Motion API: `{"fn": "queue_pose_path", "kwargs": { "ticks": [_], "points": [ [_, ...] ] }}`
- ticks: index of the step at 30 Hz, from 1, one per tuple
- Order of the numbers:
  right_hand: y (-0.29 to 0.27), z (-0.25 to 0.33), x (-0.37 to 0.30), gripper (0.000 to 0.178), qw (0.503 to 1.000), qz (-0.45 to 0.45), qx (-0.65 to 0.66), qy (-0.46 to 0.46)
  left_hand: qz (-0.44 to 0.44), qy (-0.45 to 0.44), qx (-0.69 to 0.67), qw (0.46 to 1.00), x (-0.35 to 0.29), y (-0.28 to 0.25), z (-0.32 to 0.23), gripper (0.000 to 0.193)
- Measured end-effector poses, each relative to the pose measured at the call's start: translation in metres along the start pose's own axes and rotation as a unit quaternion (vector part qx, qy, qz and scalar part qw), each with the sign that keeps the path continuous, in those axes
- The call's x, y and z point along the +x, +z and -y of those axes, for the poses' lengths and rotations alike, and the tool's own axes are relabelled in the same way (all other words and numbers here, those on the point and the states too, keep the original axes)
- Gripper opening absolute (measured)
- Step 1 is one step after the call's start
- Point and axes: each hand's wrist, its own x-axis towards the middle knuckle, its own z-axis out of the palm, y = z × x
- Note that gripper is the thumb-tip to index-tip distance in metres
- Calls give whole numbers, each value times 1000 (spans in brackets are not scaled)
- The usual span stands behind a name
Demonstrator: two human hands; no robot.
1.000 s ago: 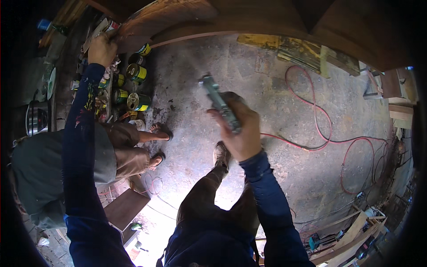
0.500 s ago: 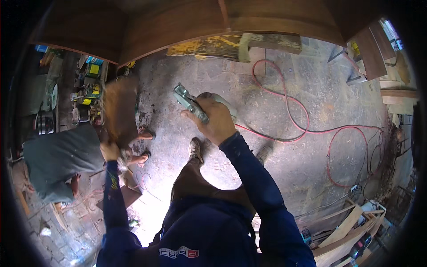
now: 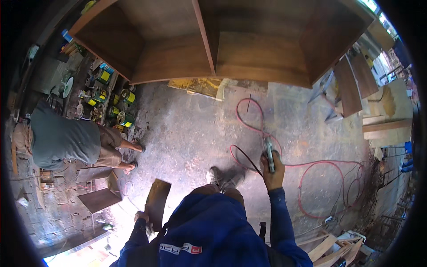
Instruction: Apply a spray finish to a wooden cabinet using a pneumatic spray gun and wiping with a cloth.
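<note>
My right hand (image 3: 272, 172) is closed around the handle of a grey metal spray gun (image 3: 268, 151), held out over the floor to the right of my feet. A dark-and-red air hose (image 3: 243, 154) runs up to that hand. Low on the left, my left hand (image 3: 141, 216) grips the edge of a flat brown rectangular board (image 3: 157, 202), which stands up beside my body. Its fingers are partly hidden behind the board and in glare. Ahead of me stands a large brown wooden cabinet (image 3: 258, 53) with open compartments and a middle divider.
The red hose (image 3: 307, 163) loops across the concrete floor. A person in a grey shirt (image 3: 66, 138) bends over at the left, near several paint cans (image 3: 126, 119). Brown panels (image 3: 348, 84) lean at the far right; wood pieces (image 3: 327, 249) lie at lower right.
My right hand moved right and nearer with the spray gun. My left hand drew the board back toward my body, away from the person. More of the cabinet shows.
</note>
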Motion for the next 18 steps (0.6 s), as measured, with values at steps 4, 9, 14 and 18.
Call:
{"fn": "queue_pose_path", "kwargs": {
  "ticks": [4,9,14,18],
  "points": [
    [-24,-65,-65,38,996,40,-72,25,-28,305,78,949,47,-3,-97,39],
    [-43,-140,-149,22,974,127,-60,176,-60,406,-242,879,-93,-140,-268,33],
    [-40,-140,-185,31,916,130,142,353,-79,502,-143,849,-127,-189,-388,32],
    [-52,-155,-189,29,921,139,37,361,-121,565,-105,810,-106,-220,-475,50]
  ]
}}
